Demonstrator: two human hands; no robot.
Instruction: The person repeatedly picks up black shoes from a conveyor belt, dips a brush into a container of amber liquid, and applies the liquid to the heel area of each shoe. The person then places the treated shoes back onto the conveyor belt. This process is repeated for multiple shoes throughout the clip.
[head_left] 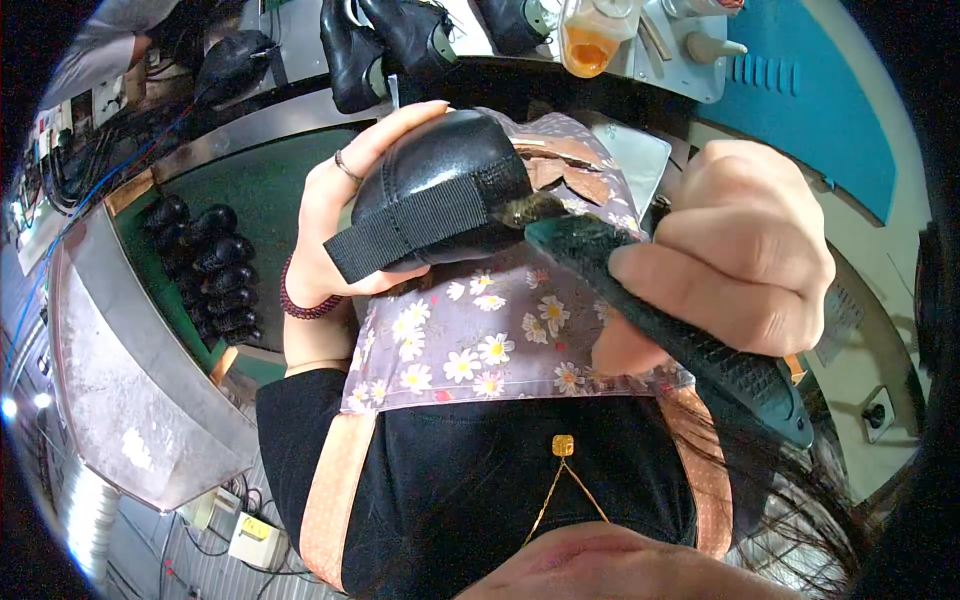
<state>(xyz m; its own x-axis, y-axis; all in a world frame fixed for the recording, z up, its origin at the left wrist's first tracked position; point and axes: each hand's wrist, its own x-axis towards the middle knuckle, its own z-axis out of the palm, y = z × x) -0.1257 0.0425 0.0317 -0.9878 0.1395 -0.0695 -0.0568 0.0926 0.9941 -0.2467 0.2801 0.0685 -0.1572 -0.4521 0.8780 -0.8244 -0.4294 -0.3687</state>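
My left hand (325, 200) is wrapped round a glossy black shoe upper (450, 150), held up in front of a flowered apron. A black ribbed strap (415, 228) runs across its rounded end, and ragged brown material (572, 180) shows at its right edge. In my closed right hand (740, 250) is a brush (690, 325) with a long, dark, textured handle. Its short brownish tip (530, 208) is at the right end of the strap; whether it touches the upper, I cannot tell.
Several black shoes (415, 40) stand on the bench beyond my hands. Near them is a clear container of amber liquid (588, 45). Several black rounded pieces (225, 265) lie on a green surface at left. A blue panel (810, 100) stands at far right.
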